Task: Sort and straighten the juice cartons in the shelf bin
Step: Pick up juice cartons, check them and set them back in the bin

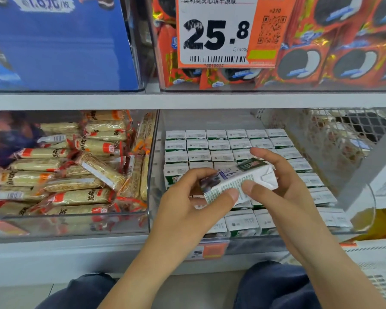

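A white juice carton (239, 180) with green print lies on its side above the clear shelf bin (153, 175). My left hand (187, 204) grips its left end, thumb on the near face. My right hand (276, 186) holds its right end, fingers curled behind it and thumb in front. Below and behind, several white cartons (218, 144) stand upright in tidy rows that fill the bin. One carton (175, 173) at the left of the fourth row sits higher than its neighbours. More cartons (242, 223) line the front wall.
A clear bin of wrapped rice-cracker bars (76, 175) stands to the left. The shelf above carries a blue box (60, 41), red cookie packs (321, 59) and a price card (216, 32). A white wire rack (343, 134) is on the right. My knees (276, 286) are below.
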Demonstrator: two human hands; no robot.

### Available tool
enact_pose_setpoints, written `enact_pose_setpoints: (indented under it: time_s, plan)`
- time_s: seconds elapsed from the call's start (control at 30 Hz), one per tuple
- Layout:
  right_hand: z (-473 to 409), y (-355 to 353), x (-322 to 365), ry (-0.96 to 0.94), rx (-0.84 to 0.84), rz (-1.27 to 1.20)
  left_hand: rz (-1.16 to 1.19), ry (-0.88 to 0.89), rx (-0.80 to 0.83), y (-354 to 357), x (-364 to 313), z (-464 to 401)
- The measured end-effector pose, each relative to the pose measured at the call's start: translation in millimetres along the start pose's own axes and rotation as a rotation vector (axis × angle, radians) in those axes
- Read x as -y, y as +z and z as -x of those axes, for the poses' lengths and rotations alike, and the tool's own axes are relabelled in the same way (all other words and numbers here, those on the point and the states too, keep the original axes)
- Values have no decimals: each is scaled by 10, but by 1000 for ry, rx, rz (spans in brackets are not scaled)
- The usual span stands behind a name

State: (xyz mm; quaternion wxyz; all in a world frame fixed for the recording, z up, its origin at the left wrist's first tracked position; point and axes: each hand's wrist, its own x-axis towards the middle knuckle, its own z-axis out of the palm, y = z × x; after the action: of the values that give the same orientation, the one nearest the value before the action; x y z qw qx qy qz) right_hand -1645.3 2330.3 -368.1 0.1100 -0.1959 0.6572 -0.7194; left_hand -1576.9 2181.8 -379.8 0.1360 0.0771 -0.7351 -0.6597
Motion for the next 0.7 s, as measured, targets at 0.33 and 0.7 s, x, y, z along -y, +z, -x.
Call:
enact_pose_setpoints:
  time_s: [0.33, 0.7]
  plan:
    - [-39, -84, -25, 25, 103, 79, -114, 146, -169, -54, -13, 24]
    - [-61, -84, -111, 89, 189, 222, -285, 297, -213, -44, -17, 70]
